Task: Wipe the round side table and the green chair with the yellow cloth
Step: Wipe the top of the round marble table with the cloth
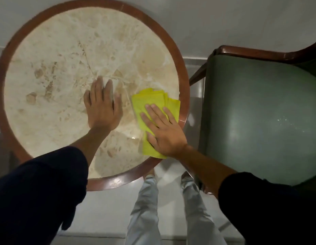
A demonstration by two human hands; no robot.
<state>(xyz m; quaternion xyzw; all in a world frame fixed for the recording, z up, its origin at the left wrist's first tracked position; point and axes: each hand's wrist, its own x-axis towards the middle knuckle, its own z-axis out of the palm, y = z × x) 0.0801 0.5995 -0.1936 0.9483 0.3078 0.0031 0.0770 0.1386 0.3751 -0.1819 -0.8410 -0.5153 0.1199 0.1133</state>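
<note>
Yellow cloth (pixel 156 103), folded into several layers, lay flat on the right part of the round side table (pixel 93 183), its far corner reaching onto the brown wooden rim on the chair side. The right hand (pixel 162 129) was spread open on top of it, palm down, fingers extended, pressing it to the marble-patterned surface rather than clutching it. The left hand (pixel 102 106) was also open and flat, resting bare on the stone near the middle, just beside the cloth but not touching it; it looked like a brace. The green chair (pixel 259 112) stood just beside the table on the right, its seat showing pale specks and no sign of wiping, so that half of the job appeared to remain.

Judging from this, the main risk was the cloth slipping. Held only by downward pressure, its folded layers could slide apart or bunch under the palm, leaving streaks and unwiped patches. Because it already overlapped the rim, a stroke toward the chair could push it off the edge and onto the floor. The area under the bracing left hand might also be skipped unless that hand was lifted.
</note>
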